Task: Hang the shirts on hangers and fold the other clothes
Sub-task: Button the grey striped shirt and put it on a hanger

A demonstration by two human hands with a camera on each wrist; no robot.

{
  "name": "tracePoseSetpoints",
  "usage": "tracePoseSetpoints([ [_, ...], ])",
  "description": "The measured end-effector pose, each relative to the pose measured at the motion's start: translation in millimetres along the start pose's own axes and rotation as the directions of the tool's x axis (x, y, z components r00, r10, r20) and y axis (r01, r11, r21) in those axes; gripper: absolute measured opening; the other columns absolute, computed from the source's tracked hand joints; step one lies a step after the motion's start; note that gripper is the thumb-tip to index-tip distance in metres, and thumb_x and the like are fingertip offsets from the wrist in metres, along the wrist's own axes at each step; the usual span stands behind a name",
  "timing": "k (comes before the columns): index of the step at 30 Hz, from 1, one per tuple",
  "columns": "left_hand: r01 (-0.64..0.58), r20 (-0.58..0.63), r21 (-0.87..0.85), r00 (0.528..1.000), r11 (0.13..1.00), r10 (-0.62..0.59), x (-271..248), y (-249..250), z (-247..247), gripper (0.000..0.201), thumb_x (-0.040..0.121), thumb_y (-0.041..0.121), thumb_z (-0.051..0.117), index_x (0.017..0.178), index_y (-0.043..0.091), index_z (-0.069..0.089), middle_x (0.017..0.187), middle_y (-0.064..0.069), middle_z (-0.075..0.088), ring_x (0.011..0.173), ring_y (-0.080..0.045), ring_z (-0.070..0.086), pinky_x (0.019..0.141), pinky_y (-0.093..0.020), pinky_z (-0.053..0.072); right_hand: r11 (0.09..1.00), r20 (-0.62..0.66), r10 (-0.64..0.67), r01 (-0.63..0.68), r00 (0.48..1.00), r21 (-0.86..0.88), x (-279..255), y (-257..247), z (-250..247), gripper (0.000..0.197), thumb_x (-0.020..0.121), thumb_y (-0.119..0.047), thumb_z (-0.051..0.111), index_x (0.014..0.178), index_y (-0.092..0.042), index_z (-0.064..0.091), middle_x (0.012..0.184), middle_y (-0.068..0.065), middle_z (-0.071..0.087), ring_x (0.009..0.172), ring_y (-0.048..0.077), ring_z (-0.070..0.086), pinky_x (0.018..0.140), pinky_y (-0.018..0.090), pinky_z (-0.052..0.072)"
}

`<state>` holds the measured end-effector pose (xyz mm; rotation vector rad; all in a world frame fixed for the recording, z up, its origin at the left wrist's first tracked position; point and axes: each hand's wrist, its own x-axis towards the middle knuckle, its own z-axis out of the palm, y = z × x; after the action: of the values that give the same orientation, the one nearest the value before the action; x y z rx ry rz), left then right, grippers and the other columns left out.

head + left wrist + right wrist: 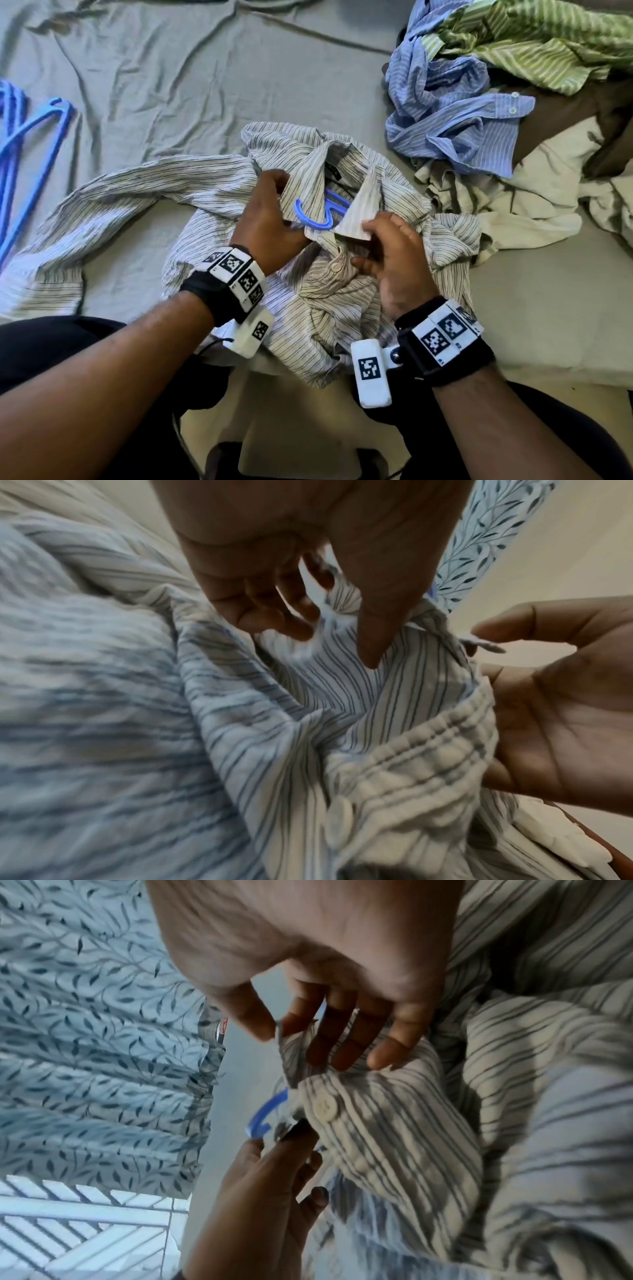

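A white shirt with thin dark stripes (pixel 212 178) lies crumpled on the grey bed sheet (pixel 164 78), collar toward me. A blue hanger's hook (pixel 317 214) sticks out of the neck opening; the rest of the hanger is hidden inside the shirt. My left hand (pixel 274 212) grips the left side of the collar, with fingers and thumb curled into the fabric (pixel 335 634). My right hand (pixel 376 240) pinches the right collar tip between thumb and fingers (pixel 301 1034). A white button (pixel 325 1107) on the placket sits just below that pinch, beside the hook (pixel 265 1115).
Several blue hangers (pixel 30 144) lie at the far left of the bed. At the right is a heap of clothes: a blue striped shirt (pixel 455 113), a green striped shirt (pixel 534 44), a cream garment (pixel 513 205) and a brown one (pixel 565 113).
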<state>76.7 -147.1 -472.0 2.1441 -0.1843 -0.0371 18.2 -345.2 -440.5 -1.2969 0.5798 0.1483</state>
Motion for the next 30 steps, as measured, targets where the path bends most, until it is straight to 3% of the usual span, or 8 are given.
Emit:
tracePoseSetpoints([
  [4, -0.222, 0.039, 0.049, 0.975, 0.974, 0.220, 8, 15, -7, 0.057, 0.070, 0.034, 0.082, 0.121, 0.019, 0.060, 0.128, -0.003, 0.046, 0.110, -0.019, 0.052, 0.090, -0.033, 0.052, 0.977, -0.070, 0.023, -0.008, 0.997, 0.215, 5, -4, -3, 0.033, 0.085, -0.027, 0.064, 0.110, -0.006, 0.058, 0.110, 0.023, 0.068, 0.097, 0.036, 0.073, 0.078, 0.048, 0.059],
  [9, -0.336, 0.191, 0.170, 0.933, 0.926, 0.304, 11, 29, -16, 0.030, 0.070, 0.039, 0.073, 0.099, 0.030, 0.073, 0.110, 0.010, 0.060, 0.103, -0.022, 0.056, 0.092, -0.044, 0.046, 0.961, -0.106, 0.052, -0.021, 0.993, 0.275, 7, -7, -3, 0.018, 0.101, -0.020, 0.061, 0.116, -0.012, 0.058, 0.100, 0.018, 0.074, 0.089, 0.034, 0.074, 0.080, 0.049, 0.057],
  [14, -0.229, 0.119, 0.099, 0.969, 0.968, 0.217, 12, 26, -19, 0.063, 0.074, 0.034, 0.085, 0.127, 0.021, 0.054, 0.119, 0.003, 0.055, 0.093, -0.013, 0.059, 0.077, -0.019, 0.049, 0.960, -0.172, 0.002, 0.047, 0.985, 0.276, 5, -7, -6, 0.018, 0.105, -0.010, 0.054, 0.120, -0.019, 0.057, 0.082, 0.008, 0.073, 0.077, 0.027, 0.071, 0.067, 0.039, 0.058],
  [18, 0.058, -0.014, 0.098, 0.998, 0.994, -0.057, 12, 24, -14, 0.051, 0.070, 0.049, 0.087, 0.099, 0.027, 0.051, 0.093, 0.003, 0.064, 0.081, -0.013, 0.063, 0.065, -0.022, 0.048, 0.974, -0.264, -0.089, 0.140, 0.960, 0.180, 5, -3, -10, 0.030, 0.104, -0.008, 0.051, 0.126, -0.025, 0.062, 0.082, 0.004, 0.071, 0.074, 0.025, 0.069, 0.063, 0.037, 0.057],
  [20, 0.053, -0.009, 0.070, 0.999, 0.996, -0.052, 11, 24, -11, 0.036, 0.073, 0.046, 0.082, 0.090, 0.029, 0.054, 0.093, 0.005, 0.064, 0.084, -0.012, 0.063, 0.070, -0.026, 0.050, 0.980, -0.286, -0.095, 0.140, 0.953, 0.141, 5, -3, -11, 0.023, 0.105, -0.012, 0.054, 0.120, -0.020, 0.069, 0.085, 0.001, 0.071, 0.076, 0.022, 0.069, 0.064, 0.038, 0.057],
  [23, -0.096, 0.018, -0.006, 0.995, 0.995, 0.096, 8, 28, -5, 0.026, 0.081, 0.040, 0.082, 0.098, 0.028, 0.067, 0.105, 0.008, 0.063, 0.089, -0.004, 0.061, 0.074, -0.021, 0.048, 0.989, -0.267, -0.052, 0.087, 0.962, 0.120, 4, -4, -8, 0.018, 0.097, -0.029, 0.072, 0.110, -0.016, 0.068, 0.094, 0.001, 0.074, 0.083, 0.020, 0.073, 0.069, 0.039, 0.058],
  [27, -0.201, 0.030, 0.021, 0.979, 0.979, 0.200, 6, 31, -2, 0.039, 0.086, 0.038, 0.082, 0.119, 0.025, 0.065, 0.118, 0.010, 0.060, 0.100, -0.007, 0.061, 0.077, -0.014, 0.042, 0.994, -0.177, 0.027, -0.008, 0.984, 0.106, 5, 1, -6, 0.056, 0.083, -0.030, 0.088, 0.119, -0.020, 0.046, 0.104, 0.009, 0.070, 0.083, 0.024, 0.070, 0.069, 0.040, 0.056],
  [30, -0.234, 0.030, 0.036, 0.972, 0.971, 0.233, 6, 30, -2, 0.046, 0.089, 0.035, 0.080, 0.131, 0.024, 0.062, 0.125, 0.006, 0.057, 0.105, -0.006, 0.058, 0.082, -0.008, 0.039, 0.982, -0.110, 0.163, -0.151, 0.981, 0.113, 3, 4, -5, 0.066, 0.078, -0.047, 0.089, 0.122, -0.013, 0.053, 0.094, 0.006, 0.069, 0.075, 0.023, 0.065, 0.064, 0.040, 0.054],
])
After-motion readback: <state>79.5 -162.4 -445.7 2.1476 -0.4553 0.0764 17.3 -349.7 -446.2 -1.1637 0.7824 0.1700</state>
